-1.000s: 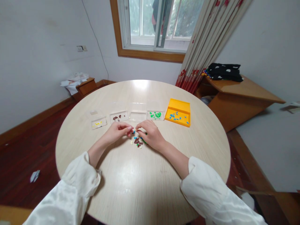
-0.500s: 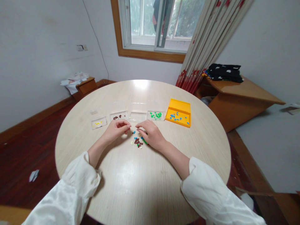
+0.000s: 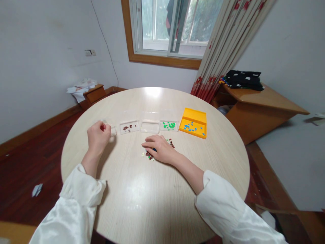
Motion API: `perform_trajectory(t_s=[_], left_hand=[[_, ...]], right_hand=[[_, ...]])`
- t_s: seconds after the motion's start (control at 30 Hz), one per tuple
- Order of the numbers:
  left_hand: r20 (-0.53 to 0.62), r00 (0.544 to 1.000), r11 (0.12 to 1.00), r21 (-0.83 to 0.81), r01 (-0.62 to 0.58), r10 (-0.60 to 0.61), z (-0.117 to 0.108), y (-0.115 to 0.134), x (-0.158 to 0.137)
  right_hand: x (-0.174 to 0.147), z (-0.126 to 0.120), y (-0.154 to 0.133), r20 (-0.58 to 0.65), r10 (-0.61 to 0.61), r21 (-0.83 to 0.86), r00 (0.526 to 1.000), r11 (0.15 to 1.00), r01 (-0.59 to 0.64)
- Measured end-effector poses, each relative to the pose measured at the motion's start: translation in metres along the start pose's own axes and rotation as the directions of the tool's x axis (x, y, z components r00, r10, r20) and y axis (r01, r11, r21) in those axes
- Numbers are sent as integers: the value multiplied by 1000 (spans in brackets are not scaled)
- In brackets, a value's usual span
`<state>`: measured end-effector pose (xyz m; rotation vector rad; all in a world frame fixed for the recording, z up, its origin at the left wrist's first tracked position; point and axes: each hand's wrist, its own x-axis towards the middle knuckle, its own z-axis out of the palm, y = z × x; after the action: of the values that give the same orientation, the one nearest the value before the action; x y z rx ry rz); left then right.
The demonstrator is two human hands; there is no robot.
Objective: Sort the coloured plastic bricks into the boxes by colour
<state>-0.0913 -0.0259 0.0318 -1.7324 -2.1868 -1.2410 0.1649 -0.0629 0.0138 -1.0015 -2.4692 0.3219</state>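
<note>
Head view looks down on a round pale wooden bench (image 3: 142,196) with both of the person's hands out in white sleeves. The left hand (image 3: 98,137) is curled into a loose fist over the leftmost clear box (image 3: 113,130), its fingers (image 3: 104,128) bent together; whether they pinch anything I cannot tell, though a small red spot shows between them. The right hand (image 3: 158,149) lies flat, palm down, on a heap of small coloured pieces (image 3: 148,156), fingers close together and stretched toward the left, covering most of the heap; a few dark red pieces (image 3: 171,143) lie just beyond the knuckles.

Behind the hands stands a row of shallow boxes: a clear box with brown pieces (image 3: 129,127), a clear box that looks nearly bare (image 3: 149,126), a clear box with green pieces (image 3: 169,125), and at the right end an orange box with blue pieces (image 3: 193,123), its lid tilted back. The heap lies near the middle of the bench, in front of the two middle boxes.
</note>
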Motion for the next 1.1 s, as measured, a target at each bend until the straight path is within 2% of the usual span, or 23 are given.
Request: perform_trajectory(t_s=[0.43,0.63,0.8,0.87,0.93,1.03,1.1], left_hand=[[99,994,979,200,35,-56,6,-17,4],[91,994,979,199,37,-56,8,-19,4],[61,998,996,90,3,-9,8,-16,4],[41,998,999,22,-43,42,7,-10,3],[20,996,995,-43,-87,88,5,-2,1],[-9,990,982,-120,-143,143,3,11,-5],[0,984,971,-163,-176,179,4,20,-11]], right_hand=[[0,0,2,27,8,-5,1000,1000,-8],[1,0,13,-116,-3,2,993,1000,3],[0,-13,24,-235,42,-18,971,999,-48],[-3,-23,31,-310,92,-30,946,994,-106],[-7,-36,43,-399,195,-36,896,973,-228],[-17,-57,64,-487,427,-43,762,860,-509],[-24,-68,77,-504,529,-37,682,776,-629]])
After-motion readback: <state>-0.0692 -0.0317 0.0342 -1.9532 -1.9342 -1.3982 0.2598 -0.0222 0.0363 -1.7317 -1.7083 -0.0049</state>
